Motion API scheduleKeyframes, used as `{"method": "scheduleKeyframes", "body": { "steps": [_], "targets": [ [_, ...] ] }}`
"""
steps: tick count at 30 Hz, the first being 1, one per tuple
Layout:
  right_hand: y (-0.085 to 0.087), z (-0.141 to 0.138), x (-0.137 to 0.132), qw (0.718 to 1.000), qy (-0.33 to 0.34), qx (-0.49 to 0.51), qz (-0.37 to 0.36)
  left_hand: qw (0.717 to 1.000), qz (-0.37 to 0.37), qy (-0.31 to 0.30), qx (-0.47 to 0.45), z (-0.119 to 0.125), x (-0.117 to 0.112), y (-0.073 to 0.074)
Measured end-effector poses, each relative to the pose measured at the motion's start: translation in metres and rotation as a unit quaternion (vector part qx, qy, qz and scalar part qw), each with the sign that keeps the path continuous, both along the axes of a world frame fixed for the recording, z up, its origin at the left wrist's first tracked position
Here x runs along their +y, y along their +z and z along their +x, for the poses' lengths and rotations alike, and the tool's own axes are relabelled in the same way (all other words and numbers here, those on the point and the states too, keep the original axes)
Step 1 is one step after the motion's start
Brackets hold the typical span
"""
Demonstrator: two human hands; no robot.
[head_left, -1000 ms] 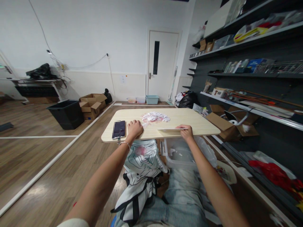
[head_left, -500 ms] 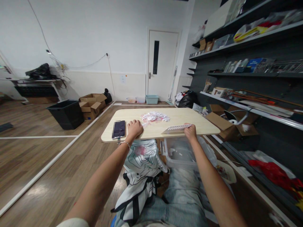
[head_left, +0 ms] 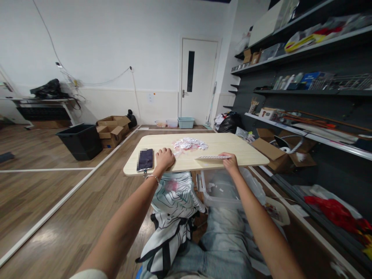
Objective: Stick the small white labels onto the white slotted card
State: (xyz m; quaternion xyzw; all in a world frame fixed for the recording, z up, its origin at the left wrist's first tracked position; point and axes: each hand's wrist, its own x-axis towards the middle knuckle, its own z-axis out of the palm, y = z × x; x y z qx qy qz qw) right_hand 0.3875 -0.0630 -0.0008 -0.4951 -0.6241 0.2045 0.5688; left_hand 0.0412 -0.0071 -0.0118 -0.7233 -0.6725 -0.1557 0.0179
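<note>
One striped card (head_left: pixel 212 157) pinched in my right hand (head_left: pixel 231 162), right of center; left hand (head_left: pixel 165 158) on the bench (head_left: pixel 241 148), can't tell its grip.

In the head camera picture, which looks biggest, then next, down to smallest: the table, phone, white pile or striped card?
1. Table
2. Phone and white pile: too alike to rank
3. Striped card, seen nearly edge-on

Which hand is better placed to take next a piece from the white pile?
Probably the left hand: it rests on the table, close to the pile, though its palm is hidden. The right hand is farther away and holds a card.
</note>
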Motion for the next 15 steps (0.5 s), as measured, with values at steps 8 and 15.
{"method": "scheduleKeyframes", "body": {
  "steps": [8,15],
  "targets": [
    [-0.002,0.008,0.004,0.999,0.031,0.009,-0.03,1.0,0.003,0.005,0.008,0.0,-0.002,0.001],
    [-0.009,0.011,0.011,0.987,0.06,0.135,-0.057,1.0,0.003,0.004,0.003,0.0,-0.004,0.003]
  ]
}}
